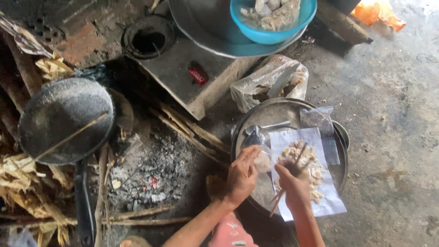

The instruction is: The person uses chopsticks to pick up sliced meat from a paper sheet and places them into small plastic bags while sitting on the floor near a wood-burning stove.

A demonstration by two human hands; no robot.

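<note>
A single head-worn camera looks steeply down from close above onto the metal tray [256, 120] and ash-strewn floor [388, 137]

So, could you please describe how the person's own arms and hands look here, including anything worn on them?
Both forearms are bare, with no sleeves in view. The left hand and right hand wear no gloves; no rings, watch or bracelets can be made out. Fingers are slim.
</note>
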